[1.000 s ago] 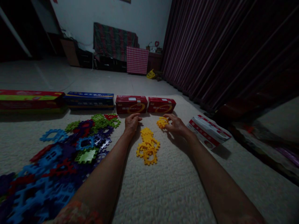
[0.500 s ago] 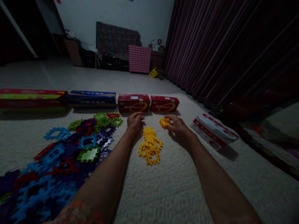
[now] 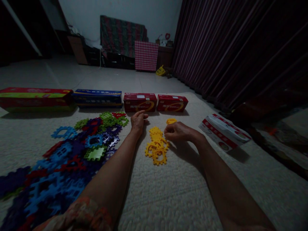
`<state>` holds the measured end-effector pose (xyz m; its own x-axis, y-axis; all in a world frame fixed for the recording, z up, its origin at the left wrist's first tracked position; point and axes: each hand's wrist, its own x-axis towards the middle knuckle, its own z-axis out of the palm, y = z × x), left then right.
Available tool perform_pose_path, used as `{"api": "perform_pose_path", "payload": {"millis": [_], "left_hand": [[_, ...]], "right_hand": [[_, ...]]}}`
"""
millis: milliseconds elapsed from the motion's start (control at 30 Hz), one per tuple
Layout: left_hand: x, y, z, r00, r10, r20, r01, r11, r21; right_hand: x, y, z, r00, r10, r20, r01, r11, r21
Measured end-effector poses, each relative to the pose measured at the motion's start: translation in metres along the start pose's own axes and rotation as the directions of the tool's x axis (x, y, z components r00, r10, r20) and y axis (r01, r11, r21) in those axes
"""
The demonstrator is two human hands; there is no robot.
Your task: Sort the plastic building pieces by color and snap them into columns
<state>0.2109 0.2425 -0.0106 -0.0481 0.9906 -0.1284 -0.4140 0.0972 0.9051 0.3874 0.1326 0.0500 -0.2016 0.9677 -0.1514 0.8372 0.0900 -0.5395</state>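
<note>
A small pile of yellow interlocking plastic building pieces point(image 3: 157, 150) lies on the pale quilted cloth between my forearms. My right hand point(image 3: 179, 131) is at the pile's right edge, its fingers curled together; whether a piece is between the fingertips is hidden. Just beyond its knuckles rests a yellow toothed piece point(image 3: 171, 121), apart from the pile and partly covered by the hand. My left hand point(image 3: 138, 123) is held left of the pile, in front of a red box point(image 3: 140, 104). Its fingers are loosely bent and apart, with nothing seen in them.
Mixed blue, purple, red and green plastic pieces point(image 3: 60, 154) are heaped at left. Along the back stand another red box point(image 3: 172, 104), a blue box point(image 3: 97, 99) and a long red-and-green box point(image 3: 36, 99). A white-and-red box point(image 3: 223, 133) sits at right.
My right hand has let go of the small yellow piece, which stays on the cloth, and moved nearer to the yellow pile. My left hand has barely moved. The view has shifted slightly.
</note>
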Motion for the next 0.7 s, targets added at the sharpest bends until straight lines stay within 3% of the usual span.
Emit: {"api": "perform_pose_path", "payload": {"millis": [133, 400, 567, 633, 700], "left_hand": [[-0.002, 0.003, 0.002, 1.0, -0.013, 0.001, 0.013, 1.0, 0.003], [-0.002, 0.001, 0.002, 1.0, -0.007, 0.015, 0.006, 1.0, 0.008], [-0.002, 0.001, 0.002, 1.0, -0.011, 0.025, 0.011, 1.0, 0.004], [-0.003, 0.001, 0.002, 1.0, -0.011, 0.021, 0.01, 1.0, 0.015], [-0.003, 0.001, 0.002, 1.0, -0.011, 0.018, 0.011, 1.0, 0.026]], "right_hand": [[-0.004, -0.006, 0.005, 0.987, 0.094, 0.13, -0.084, 0.993, -0.078], [-0.005, -0.014, 0.004, 0.979, 0.174, 0.107, -0.16, 0.978, -0.131], [-0.004, 0.01, -0.012, 0.985, 0.121, -0.127, -0.129, 0.99, -0.06], [-0.001, 0.021, -0.014, 0.947, 0.164, -0.277, -0.167, 0.986, 0.011], [0.004, 0.03, -0.013, 0.879, 0.22, -0.424, -0.194, 0.976, 0.104]]}}
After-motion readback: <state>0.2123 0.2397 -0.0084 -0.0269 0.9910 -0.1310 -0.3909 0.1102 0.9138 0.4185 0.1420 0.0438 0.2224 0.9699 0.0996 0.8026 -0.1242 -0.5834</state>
